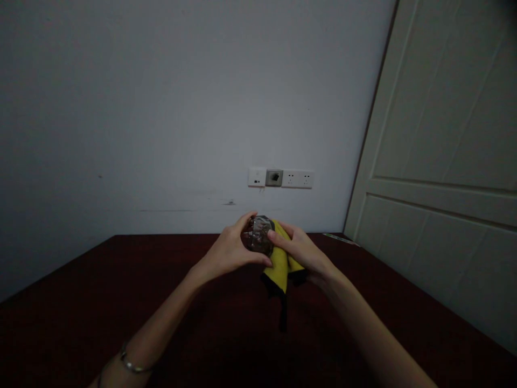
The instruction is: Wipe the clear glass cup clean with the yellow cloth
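Note:
A dark, see-through faceted glass [260, 237] is held up above the table, between both hands. My left hand [234, 245] wraps round its left side, thumb below and fingers above. My right hand [297, 245] grips a yellow cloth [277, 267] with black edging and presses it to the glass's right side; the thumb rests on the glass. The cloth hangs down below the hands, with a black strip dangling from it. Whether the cloth reaches inside the glass I cannot tell.
A dark red table [161, 302] runs up to a pale wall [181, 108]. Low on the wall sits a row of socket plates [280, 178]. At the right stands a cream panelled door [444, 134]. A thin pale strip [341, 238] lies near the table's back right corner.

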Available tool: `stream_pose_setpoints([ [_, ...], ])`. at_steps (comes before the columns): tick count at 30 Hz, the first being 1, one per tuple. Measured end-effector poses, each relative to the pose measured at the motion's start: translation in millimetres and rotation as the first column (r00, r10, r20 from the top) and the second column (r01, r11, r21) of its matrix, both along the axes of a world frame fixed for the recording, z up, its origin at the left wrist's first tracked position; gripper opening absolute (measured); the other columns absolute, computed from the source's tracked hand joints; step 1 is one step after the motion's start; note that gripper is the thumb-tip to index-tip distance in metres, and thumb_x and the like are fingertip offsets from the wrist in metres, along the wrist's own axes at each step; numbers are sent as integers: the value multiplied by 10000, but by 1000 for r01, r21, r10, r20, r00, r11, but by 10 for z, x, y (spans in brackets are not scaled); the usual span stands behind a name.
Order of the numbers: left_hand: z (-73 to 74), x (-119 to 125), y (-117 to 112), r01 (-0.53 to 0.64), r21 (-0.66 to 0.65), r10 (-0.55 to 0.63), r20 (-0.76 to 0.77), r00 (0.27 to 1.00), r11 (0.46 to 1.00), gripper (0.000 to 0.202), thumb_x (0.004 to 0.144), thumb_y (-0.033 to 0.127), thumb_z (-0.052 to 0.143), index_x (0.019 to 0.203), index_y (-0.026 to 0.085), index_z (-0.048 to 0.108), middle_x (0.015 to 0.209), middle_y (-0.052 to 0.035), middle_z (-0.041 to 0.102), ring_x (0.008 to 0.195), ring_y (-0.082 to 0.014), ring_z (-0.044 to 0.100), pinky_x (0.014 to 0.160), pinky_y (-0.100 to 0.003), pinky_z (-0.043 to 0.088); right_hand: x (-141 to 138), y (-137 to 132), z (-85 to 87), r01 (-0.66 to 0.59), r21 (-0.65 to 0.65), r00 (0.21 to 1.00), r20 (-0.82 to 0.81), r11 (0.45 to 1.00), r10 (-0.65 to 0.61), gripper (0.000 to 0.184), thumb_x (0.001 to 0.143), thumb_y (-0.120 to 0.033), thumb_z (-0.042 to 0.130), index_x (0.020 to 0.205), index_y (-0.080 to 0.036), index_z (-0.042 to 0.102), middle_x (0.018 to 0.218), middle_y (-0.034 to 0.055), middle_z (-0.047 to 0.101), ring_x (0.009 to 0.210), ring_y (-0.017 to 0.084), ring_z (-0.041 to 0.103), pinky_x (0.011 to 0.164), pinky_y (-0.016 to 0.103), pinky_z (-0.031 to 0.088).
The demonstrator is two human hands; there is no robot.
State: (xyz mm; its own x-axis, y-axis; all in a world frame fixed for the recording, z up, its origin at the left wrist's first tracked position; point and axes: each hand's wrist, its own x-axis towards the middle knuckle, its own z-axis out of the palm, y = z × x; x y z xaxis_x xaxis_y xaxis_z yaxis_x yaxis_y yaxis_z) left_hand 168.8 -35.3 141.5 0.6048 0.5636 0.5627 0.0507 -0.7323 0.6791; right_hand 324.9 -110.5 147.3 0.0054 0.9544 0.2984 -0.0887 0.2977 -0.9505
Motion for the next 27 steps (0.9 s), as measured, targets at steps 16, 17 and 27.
stream_pose_setpoints([
  [16,-20,57,-66,222,-271,-177,181,967,937,839,524,255,847,1236,165,414,1254,-159,558,1067,-270,617,963,-465,476,103,88,-71,422,539,837,78,729,-542,266,810,-422,614,956,-206,562,1273,107,593,1134,229,587,962,398,464],
  [17,-27,60,-63,229,-278,-183,184,966,933,837,525,258,846,1236,166,415,1258,-156,555,1065,-266,617,958,-457,480,87,64,-56,388,567,837,114,727,-535,244,802,-402,629,939,-202,603,1269,104,603,1145,237,584,986,415,448],
  [27,-57,65,-70,172,-194,-142,156,977,966,775,586,288,808,1252,161,432,1252,-146,561,1068,-260,607,944,-438,486,51,-22,-58,116,760,835,274,639,-477,269,819,-260,621,1078,-299,683,1240,19,634,1217,223,543,1069,485,390],
])
